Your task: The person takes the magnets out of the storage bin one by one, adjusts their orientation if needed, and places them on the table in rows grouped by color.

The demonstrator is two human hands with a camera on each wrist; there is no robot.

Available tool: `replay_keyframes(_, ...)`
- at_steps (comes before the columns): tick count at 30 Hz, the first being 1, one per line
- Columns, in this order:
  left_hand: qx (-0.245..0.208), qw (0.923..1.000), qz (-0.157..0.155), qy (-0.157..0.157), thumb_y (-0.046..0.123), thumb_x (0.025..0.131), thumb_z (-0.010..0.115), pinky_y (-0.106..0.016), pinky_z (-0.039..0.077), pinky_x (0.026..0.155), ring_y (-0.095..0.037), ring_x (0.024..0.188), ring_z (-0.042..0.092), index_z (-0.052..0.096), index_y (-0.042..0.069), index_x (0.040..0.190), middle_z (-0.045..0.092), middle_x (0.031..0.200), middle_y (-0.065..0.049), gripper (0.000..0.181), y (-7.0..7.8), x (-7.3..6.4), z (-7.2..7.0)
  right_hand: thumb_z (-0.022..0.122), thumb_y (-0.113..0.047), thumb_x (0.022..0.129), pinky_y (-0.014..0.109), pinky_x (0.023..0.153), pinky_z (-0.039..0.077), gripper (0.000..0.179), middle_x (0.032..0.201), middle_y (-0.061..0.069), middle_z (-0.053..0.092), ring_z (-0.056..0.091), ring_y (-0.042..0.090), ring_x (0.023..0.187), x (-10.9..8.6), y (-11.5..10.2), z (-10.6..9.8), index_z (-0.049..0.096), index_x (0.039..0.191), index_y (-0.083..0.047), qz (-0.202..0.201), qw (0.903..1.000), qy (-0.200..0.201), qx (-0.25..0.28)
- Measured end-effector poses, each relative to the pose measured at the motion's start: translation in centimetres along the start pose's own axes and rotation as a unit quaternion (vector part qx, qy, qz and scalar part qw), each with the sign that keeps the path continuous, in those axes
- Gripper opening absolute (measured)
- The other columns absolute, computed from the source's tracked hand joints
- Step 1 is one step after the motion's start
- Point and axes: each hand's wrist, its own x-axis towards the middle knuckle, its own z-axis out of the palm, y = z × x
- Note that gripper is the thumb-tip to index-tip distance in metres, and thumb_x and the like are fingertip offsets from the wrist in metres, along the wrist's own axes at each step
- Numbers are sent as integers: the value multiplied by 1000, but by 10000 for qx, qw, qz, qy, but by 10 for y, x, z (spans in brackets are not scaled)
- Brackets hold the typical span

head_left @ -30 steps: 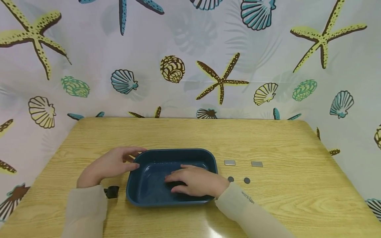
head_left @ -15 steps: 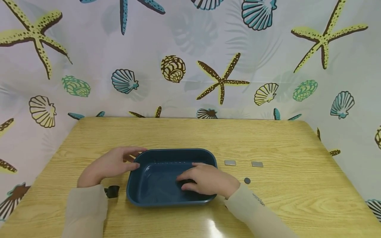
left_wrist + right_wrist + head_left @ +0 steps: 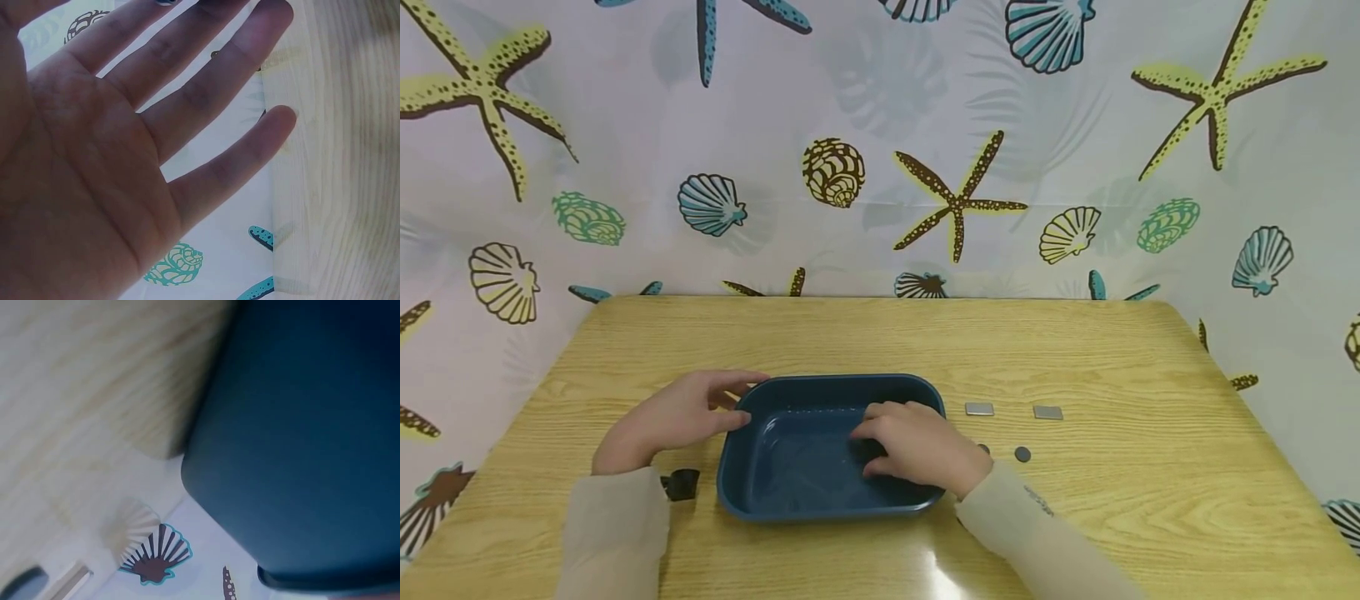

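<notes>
A dark blue rectangular tray (image 3: 801, 479) lies on the wooden table. At its left end, my left hand (image 3: 688, 408) touches the rim with the thumb, and its other fingers reach to the far left corner. In the left wrist view, those fingers (image 3: 187, 94) are spread and nearly straight. My right hand (image 3: 917, 442) is inside the tray at the right, fingers bent downward, with thumb and index finger apart. No held thing shows, though the palm side is hidden. Seen from the right wrist, the tray's outer wall (image 3: 300, 456) fills much of the view.
Right of the tray lie two small silver rectangular pieces (image 3: 979, 409) and two dark discs (image 3: 1022, 454), one partly hidden behind my right wrist. A small black object (image 3: 682, 484) is beside my left sleeve. A shell-patterned cloth (image 3: 850, 100) hangs behind the wooden table (image 3: 820, 333).
My right hand has shifted rightward inside the tray, and its fingers are more bent than before. Its wrist covered one disc half a second ago; part of it shows again. My left hand stays put.
</notes>
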Motion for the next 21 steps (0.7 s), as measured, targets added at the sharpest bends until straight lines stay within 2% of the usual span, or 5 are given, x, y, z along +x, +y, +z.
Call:
replay_keyframes(3,-8,10000,-3,15,15,97,68,-41,59,86,-38,115,69,52,6,150,65,134,-24,56,1,-1,0,81,-37,88,27,84,54,34,118,-5,70,66,12,107,2,-1,2,78,119,-23,47,9999,65,-75)
replay_keyframes(8,-7,10000,-12,27,16,97,68,-42,60,87,-38,116,69,53,6,149,65,134,-24,56,2,-1,-1,82,-35,88,26,84,54,29,116,-6,70,66,11,105,4,-2,5,79,115,-25,147,9998,124,32)
replay_keyframes(15,8,10000,-62,34,17,97,68,-39,59,83,-38,115,69,53,7,150,65,133,-24,55,2,-1,0,80,-33,90,24,79,52,19,109,-7,70,66,10,96,4,-2,5,80,107,-25,184,9997,132,61)
replay_keyframes(21,16,10000,-39,36,17,97,68,-42,60,84,-39,115,69,53,7,150,66,133,-24,56,0,-1,0,79,-32,92,25,80,52,11,106,-7,68,64,10,94,5,-3,6,79,101,-25,183,9998,72,45)
